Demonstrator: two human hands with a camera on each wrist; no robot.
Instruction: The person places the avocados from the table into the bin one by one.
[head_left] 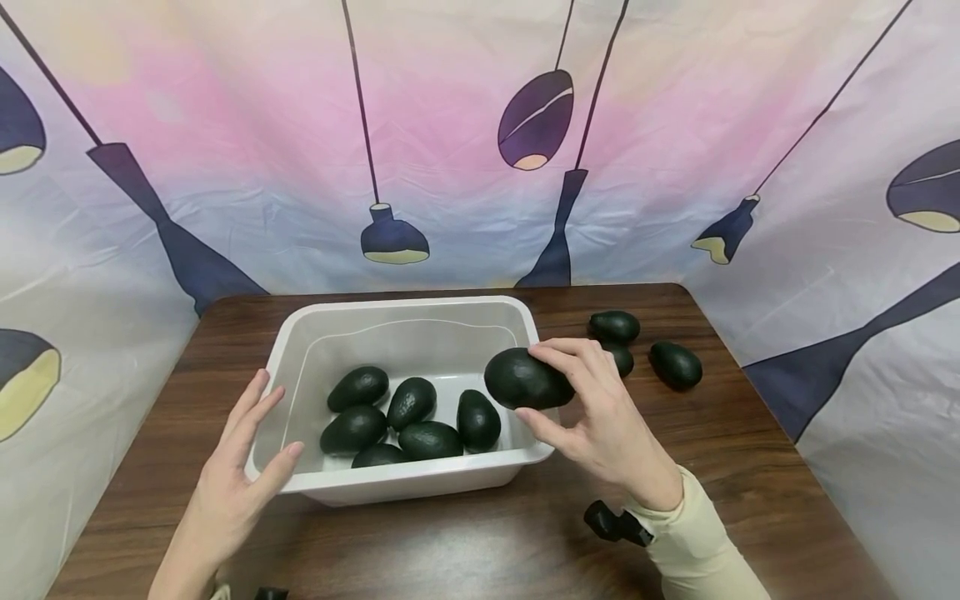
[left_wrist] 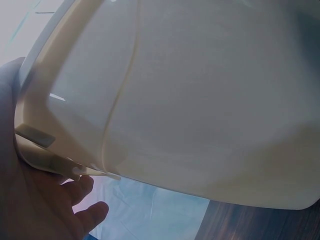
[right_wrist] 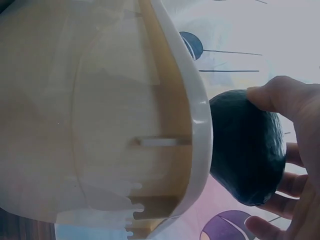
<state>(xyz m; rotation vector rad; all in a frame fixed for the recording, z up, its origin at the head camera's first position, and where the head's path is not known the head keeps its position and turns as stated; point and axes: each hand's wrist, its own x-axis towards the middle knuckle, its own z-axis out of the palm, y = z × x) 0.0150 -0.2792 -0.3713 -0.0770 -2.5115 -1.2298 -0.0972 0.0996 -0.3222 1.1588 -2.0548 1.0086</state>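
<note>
Our right hand (head_left: 600, 408) grips a dark avocado (head_left: 525, 379) over the right rim of the white bin (head_left: 420, 479), where six more lie. Our left hand (head_left: 240, 467), fingers straight, steadies the bin's left wall. Three avocados (head_left: 675, 364) wait on the counter (head_left: 450, 550).

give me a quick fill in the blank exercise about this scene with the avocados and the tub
1. The right hand holds one dark green avocado above the tub's ____ rim.
2. Inside the white plastic tub lie ____ avocados.
3. The left hand rests against the tub's ____ wall.
4. The avocados left on the brown wooden table number ____.

Missing words: right; six; left; three
</note>
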